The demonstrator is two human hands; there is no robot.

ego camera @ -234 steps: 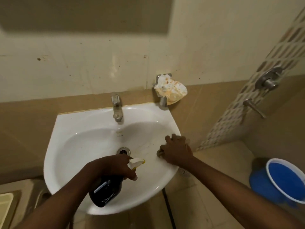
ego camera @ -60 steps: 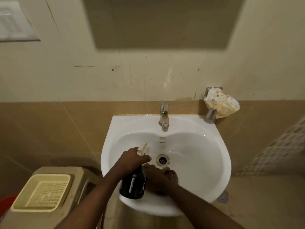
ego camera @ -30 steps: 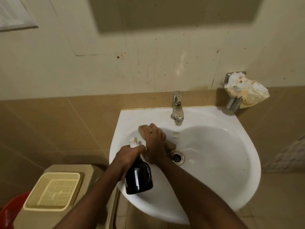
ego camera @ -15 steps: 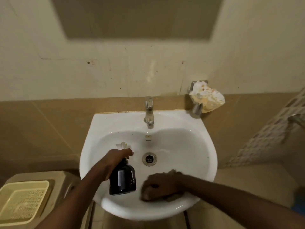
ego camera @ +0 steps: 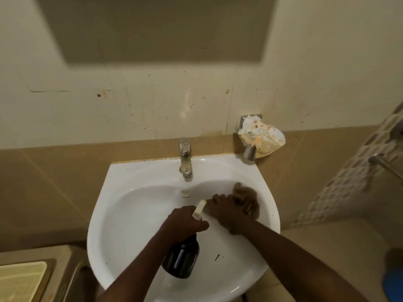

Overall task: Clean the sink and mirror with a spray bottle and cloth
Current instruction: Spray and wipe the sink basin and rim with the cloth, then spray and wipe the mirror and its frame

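Wide cream wall point(ego camera: 152, 105) fills the top of the view, with a darker rectangular patch point(ego camera: 161, 29) across its upper part, and a tan tiled band point(ego camera: 54, 182) runs beneath it. Down in the middle sits the white sink point(ego camera: 139, 214), fixed against that band, its basin facing up at us. Off to the lower left there's a beige stool point(ego camera: 65, 280) with a pale yellow slotted top point(ego camera: 19, 280), standing just beside the sink's left edge. Now the 2 arms come in from the bottom, both over the basin. The left hand point(ego camera: 183, 225) has its fingers curled round the neck of the spray bottle point(ego camera: 182, 260), a black bottle hanging tilted over the front of the bowl, its pale nozzle point(ego camera: 199, 210) poking up toward the right hand point(ego camera: 226, 212). That right hand is pressed down on the brown cloth point(ego camera: 246, 198), fingers bent over it, the cloth bunched against the right inner wall of the basin and blurred. Up on the wall to the right, a crumpled white stained wrapper point(ego camera: 261, 136) sits in a metal holder point(ego camera: 249, 152), just above the sink's back right corner. The chrome tap point(ego camera: 185, 158) stands upright at the back rim, centre. A small dark speck point(ego camera: 217, 257) lies on the basin's front slope, right of the bottle.
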